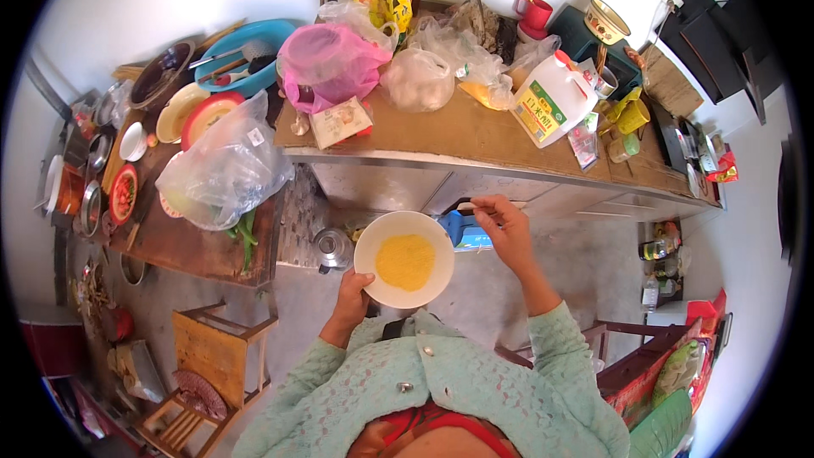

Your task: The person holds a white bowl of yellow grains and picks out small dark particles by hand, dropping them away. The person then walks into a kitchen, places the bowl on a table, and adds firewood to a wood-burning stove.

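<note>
A white bowl point(366, 246) with yellow grainy food point(405, 261), like millet or cornmeal, is held in front of my body. My left hand point(352, 295) grips its lower left rim, thumb on the edge and the other fingers hidden beneath. To the right of the bowl, apart from it, my right hand point(504, 227) is raised near the counter's front edge. Its thumb and fingertips are pinched together at a small pale, thin thing that I cannot make out. Just below that pinch, a blue object point(458, 227) shows beyond the bowl's rim.
Ahead runs a brown counter point(398, 131) with a pink bag point(326, 64), clear plastic bags and a white jug point(551, 100). At left, a wooden table point(203, 242) bears basins and a plastic bag point(225, 165). A metal kettle point(332, 248) stands below; a wooden chair point(212, 352) is lower left.
</note>
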Available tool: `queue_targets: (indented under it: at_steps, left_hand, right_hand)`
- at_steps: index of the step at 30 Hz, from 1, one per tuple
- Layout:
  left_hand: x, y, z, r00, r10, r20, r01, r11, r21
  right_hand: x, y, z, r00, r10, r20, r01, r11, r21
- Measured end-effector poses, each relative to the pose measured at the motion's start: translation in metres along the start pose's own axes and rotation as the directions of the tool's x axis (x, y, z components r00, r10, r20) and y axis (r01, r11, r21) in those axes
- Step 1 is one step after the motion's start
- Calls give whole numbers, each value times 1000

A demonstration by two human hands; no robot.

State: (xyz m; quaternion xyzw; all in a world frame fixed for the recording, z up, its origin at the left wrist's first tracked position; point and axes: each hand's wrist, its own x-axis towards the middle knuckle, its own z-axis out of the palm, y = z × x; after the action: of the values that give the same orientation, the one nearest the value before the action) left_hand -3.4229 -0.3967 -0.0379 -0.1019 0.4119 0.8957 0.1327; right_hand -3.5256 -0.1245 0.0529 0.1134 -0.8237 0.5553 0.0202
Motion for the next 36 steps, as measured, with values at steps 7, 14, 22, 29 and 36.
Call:
queue_targets:
  at_steps: [7, 14, 22, 29, 36]
  left_hand:
    - [69, 37, 0, 995, -52, 82, 49, 998, 36]
    - [145, 51, 21, 998, 44, -46, -44, 999, 10]
    - [207, 56, 57, 975, 111, -190, -110, 994, 15]
    - [236, 32, 62, 968, 113, -225, -131, 989, -63]
    - [247, 27, 74, 957, 116, -265, -131, 991, -41]
  right_hand:
    - [69, 34, -20, 980, 82, -179, -121, 967, -222]
    - [151, 74, -45, 976, -68, -205, -25, 906, -422]
    - [244, 126, -49, 937, -249, -246, 20, 739, -673]
    - [282, 122, -58, 972, -64, -225, -133, 641, -756]
    - [297, 153, -74, 981, 26, -195, -167, 634, -756]
